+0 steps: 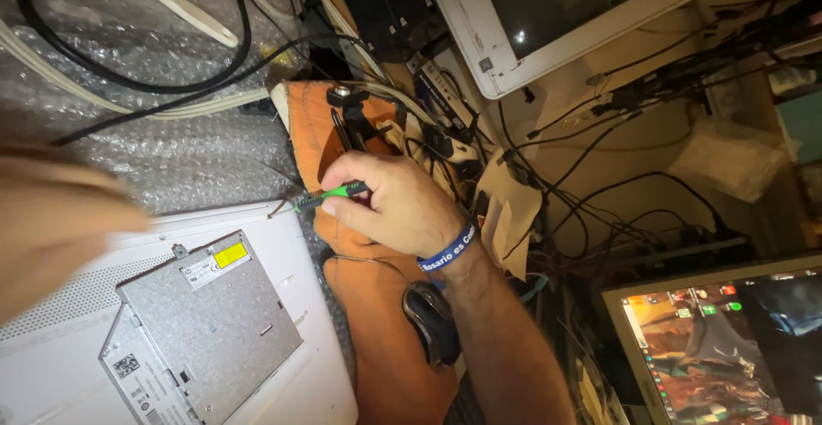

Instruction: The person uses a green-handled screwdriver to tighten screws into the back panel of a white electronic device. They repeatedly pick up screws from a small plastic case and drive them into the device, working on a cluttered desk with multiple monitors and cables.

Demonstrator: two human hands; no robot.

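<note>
Right hand [396, 204]: fingers pinched on a green screwdriver [330, 196], tip at the white laptop [291, 254] edge. Left hand [51, 219]: blurred at left edge, fingers impossible to tell. Grey drive [201, 331] flat on the laptop, yellow label [230, 255] near its top corner, white sticker [127, 365] lower left. Mouse [431, 320] under the right wrist.

A cluttered electronics repair workshop: tangled cables [599, 147], an opened white laptop [282, 305], bubble wrap [171, 151], and monitors [728, 339] crowd the table.
</note>
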